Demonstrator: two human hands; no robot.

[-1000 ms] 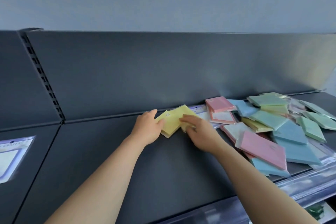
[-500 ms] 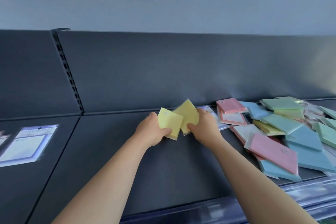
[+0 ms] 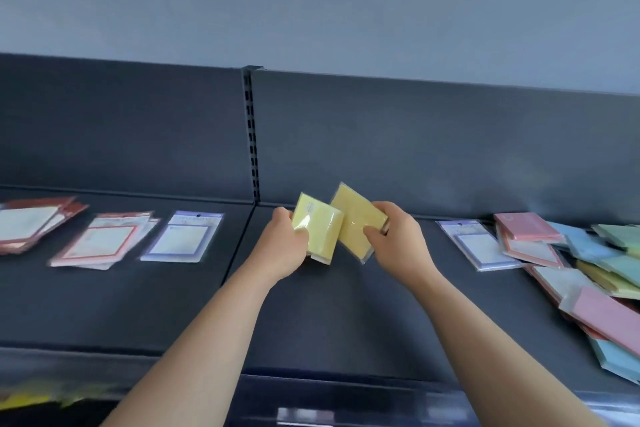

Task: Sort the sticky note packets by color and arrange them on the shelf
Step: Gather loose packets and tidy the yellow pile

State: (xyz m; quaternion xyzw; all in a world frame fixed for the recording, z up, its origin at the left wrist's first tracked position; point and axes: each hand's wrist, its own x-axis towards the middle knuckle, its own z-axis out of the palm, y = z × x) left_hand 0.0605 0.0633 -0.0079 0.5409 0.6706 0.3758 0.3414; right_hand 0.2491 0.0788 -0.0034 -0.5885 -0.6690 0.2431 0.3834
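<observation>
Held pale yellow packet pinched in left grip, darker yellow packet clamped in right grip. Both tilted, overlapping in view, above dark shelf. Noted mixed-colour pile at right end, 1 purple-framed packet lying flat at left.

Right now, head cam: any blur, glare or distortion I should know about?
Head view: motion blur smears the left packets and the bottom-left corner; left hand and right hand are fairly sharp; wrap glare on the pale yellow packet and darker yellow packet; wide-angle bend along the top edge of the shelf back; light is soft, no hard shadows.
</observation>
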